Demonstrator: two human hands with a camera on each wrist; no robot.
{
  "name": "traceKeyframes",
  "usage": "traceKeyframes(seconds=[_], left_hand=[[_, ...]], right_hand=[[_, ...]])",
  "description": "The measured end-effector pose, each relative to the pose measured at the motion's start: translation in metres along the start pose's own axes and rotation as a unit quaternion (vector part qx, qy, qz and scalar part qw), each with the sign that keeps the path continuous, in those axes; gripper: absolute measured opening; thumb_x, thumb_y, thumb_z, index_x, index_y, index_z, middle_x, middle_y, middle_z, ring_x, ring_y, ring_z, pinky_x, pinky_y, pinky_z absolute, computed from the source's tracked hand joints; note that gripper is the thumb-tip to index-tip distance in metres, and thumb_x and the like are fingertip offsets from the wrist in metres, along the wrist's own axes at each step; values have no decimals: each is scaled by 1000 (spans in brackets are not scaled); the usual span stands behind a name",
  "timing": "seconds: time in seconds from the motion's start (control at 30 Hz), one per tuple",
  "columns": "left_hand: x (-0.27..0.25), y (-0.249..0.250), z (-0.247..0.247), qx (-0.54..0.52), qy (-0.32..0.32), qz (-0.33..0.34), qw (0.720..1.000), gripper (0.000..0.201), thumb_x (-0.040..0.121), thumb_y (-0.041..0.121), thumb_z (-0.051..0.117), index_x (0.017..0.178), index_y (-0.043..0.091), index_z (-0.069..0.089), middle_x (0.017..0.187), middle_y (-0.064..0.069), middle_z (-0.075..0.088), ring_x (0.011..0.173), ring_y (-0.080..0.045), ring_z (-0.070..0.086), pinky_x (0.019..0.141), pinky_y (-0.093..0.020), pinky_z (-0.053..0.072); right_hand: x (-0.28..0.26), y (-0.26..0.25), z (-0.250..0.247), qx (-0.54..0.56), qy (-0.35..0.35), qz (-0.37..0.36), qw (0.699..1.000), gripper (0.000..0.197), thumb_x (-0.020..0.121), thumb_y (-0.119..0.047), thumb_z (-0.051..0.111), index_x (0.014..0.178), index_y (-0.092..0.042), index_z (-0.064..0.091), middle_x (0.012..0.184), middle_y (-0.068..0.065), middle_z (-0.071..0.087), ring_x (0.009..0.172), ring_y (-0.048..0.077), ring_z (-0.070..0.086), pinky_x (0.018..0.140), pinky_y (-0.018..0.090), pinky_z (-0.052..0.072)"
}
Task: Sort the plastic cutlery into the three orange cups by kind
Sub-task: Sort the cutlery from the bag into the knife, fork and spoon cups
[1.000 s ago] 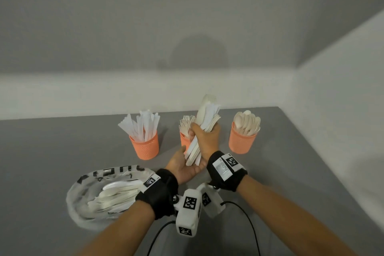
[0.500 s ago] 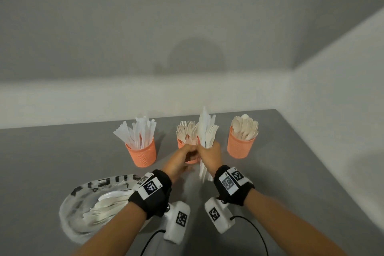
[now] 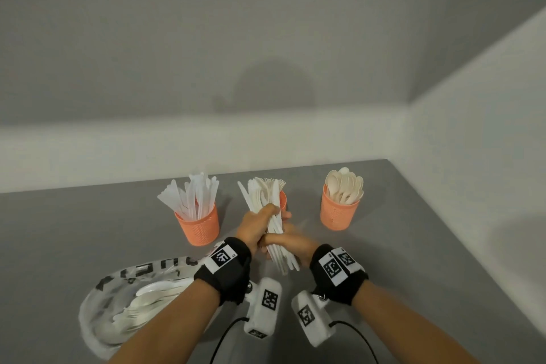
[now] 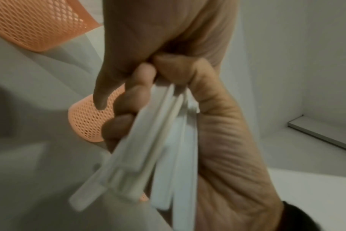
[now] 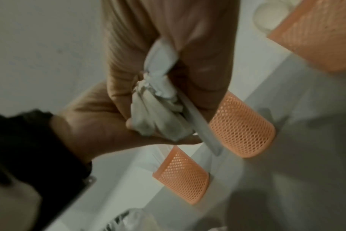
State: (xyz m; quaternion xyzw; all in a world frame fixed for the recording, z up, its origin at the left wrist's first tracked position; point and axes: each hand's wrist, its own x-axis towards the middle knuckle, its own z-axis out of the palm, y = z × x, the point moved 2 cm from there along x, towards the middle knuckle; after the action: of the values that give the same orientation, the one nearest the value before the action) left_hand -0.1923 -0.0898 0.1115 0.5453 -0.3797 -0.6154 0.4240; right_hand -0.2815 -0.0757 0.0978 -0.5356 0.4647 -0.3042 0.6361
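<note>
Three orange mesh cups stand in a row on the grey table: the left cup (image 3: 201, 227) holds knives, the middle cup (image 3: 283, 199) holds forks, the right cup (image 3: 339, 213) holds spoons. In front of the middle cup both hands hold one bundle of white cutlery (image 3: 280, 258), tilted with its handles toward me. My left hand (image 3: 257, 224) grips the bundle's upper part; my right hand (image 3: 291, 242) grips it just below. In the left wrist view fingers wrap the bundle (image 4: 168, 148). The right wrist view shows the bundle's ends (image 5: 156, 118) between both hands.
A clear plastic bag (image 3: 118, 281) with black lettering lies at the near left and holds several more white pieces. White walls close the table at the back and right. The table's right edge (image 3: 443, 230) runs near the spoon cup.
The right hand alone gripped the upright bundle before. Now the left hand has closed round its upper part, the right hand sits lower, and the bundle has shifted left in front of the fork cup.
</note>
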Motion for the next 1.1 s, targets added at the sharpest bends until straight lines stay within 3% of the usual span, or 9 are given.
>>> traceKeyframes(seconds=[0.1,0.23,0.33,0.4,0.5,0.6,0.7,0.93,1.1], left_hand=[[0,4,2,12,-24,0,1000,15,89,20,55,90,6,61,64,-2,67,63,-16,63,54,-24,48],[-3,4,-3,40,-59,2,997,16,84,21,65,84,5,62,68,-6,63,51,-14,62,40,-22,46],[-2,3,-3,59,17,23,998,21,83,17,65,91,-2,64,74,-10,63,60,-18,61,46,-21,48],[0,1,-2,57,77,39,995,26,82,15,66,99,-5,63,82,-13,64,70,-22,62,58,-24,49],[-1,4,3,103,59,65,991,28,81,20,69,100,1,62,83,-11,65,75,-22,64,66,-26,52],[0,7,-1,150,-13,66,986,42,81,35,67,111,7,58,97,-10,68,90,-23,67,76,-31,57],[3,12,-13,106,40,73,991,47,81,42,66,111,7,54,101,-11,66,92,-24,66,86,-40,55],[8,15,-19,95,89,82,988,15,81,18,69,81,13,55,93,-19,67,82,-33,66,83,-48,55],[5,26,-21,52,72,107,990,14,94,15,50,80,12,50,82,-15,65,72,-28,64,75,-41,56]], right_hand=[[-1,0,1,24,-12,27,999,21,83,10,46,76,-6,57,48,-1,58,43,7,56,44,17,46],[-1,2,4,38,-22,41,998,19,79,4,48,68,-8,56,46,2,50,44,13,50,46,23,46],[1,0,9,6,-2,37,999,24,80,11,46,77,-9,59,49,2,57,47,12,58,53,27,52],[3,2,12,-28,37,18,999,30,81,14,47,103,-3,58,60,3,61,48,6,60,50,19,51],[5,7,11,-1,66,13,998,34,89,1,50,122,0,47,61,8,58,47,13,59,45,21,51],[4,11,3,64,49,18,997,13,93,-12,51,104,-6,47,45,1,52,37,12,51,39,21,45],[-1,12,-5,116,63,21,991,13,90,-18,60,84,-7,55,47,0,50,34,10,45,38,19,40],[-2,22,-6,91,70,1,993,16,87,-23,64,96,-12,56,61,4,59,41,11,52,41,23,45],[-7,27,-14,128,66,38,989,24,89,-36,58,88,-12,59,59,2,61,44,11,53,45,23,46]])
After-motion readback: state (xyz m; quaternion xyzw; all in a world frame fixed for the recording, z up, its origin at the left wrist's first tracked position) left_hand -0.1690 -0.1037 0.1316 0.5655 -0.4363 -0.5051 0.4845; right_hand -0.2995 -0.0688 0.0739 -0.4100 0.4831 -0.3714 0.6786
